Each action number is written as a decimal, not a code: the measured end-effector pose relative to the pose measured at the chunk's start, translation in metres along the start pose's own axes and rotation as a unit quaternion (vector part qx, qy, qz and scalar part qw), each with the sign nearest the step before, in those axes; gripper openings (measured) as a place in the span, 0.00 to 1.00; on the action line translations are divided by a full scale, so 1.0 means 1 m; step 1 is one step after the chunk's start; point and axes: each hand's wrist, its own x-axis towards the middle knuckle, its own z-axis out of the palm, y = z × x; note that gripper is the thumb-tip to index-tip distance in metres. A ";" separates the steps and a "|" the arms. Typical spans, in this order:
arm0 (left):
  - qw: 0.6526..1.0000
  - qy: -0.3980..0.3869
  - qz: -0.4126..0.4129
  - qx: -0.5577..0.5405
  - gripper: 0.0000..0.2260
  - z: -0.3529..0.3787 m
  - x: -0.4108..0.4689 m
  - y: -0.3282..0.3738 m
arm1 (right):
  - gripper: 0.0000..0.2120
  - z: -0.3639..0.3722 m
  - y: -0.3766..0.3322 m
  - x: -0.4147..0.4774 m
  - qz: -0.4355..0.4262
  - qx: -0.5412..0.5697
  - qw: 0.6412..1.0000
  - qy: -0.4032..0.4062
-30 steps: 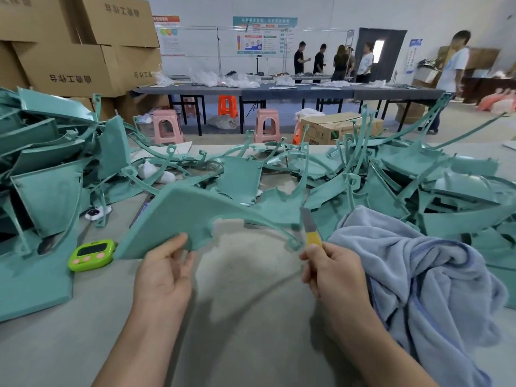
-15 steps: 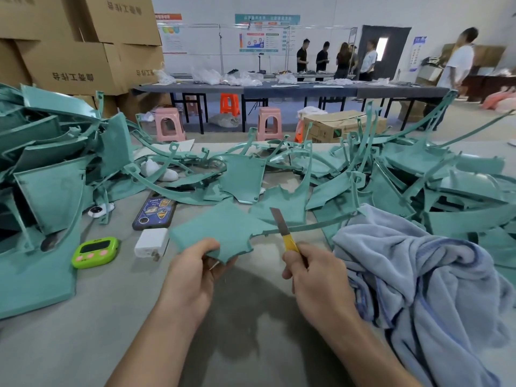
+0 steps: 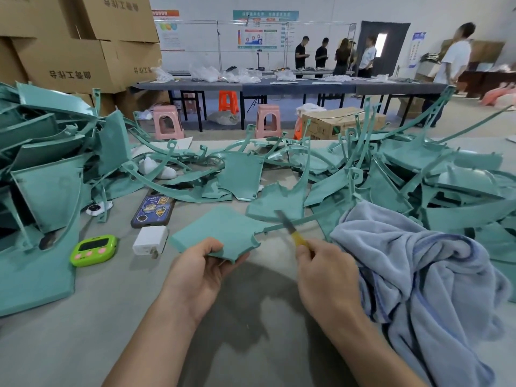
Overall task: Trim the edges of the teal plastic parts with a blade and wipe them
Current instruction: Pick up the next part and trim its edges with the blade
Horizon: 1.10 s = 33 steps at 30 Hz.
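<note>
Part (image 3: 220, 230) gripped in my left hand (image 3: 201, 272), right hand (image 3: 326, 275) pinching the blade (image 3: 286, 223) at its three-o'clock arm — I'd shave shallow, stroking away.

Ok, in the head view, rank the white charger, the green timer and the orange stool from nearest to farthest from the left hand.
1. White charger: on the table, just left of the left hand, which holds a teal part.
2. Green timer: further left on the same table.
3. Orange stool: on the floor well beyond the table, under the far grey bench.
</note>
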 end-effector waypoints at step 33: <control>0.988 0.026 0.135 0.077 0.19 -0.001 0.002 -0.003 | 0.18 -0.010 0.012 0.001 -0.067 0.066 0.993 0.068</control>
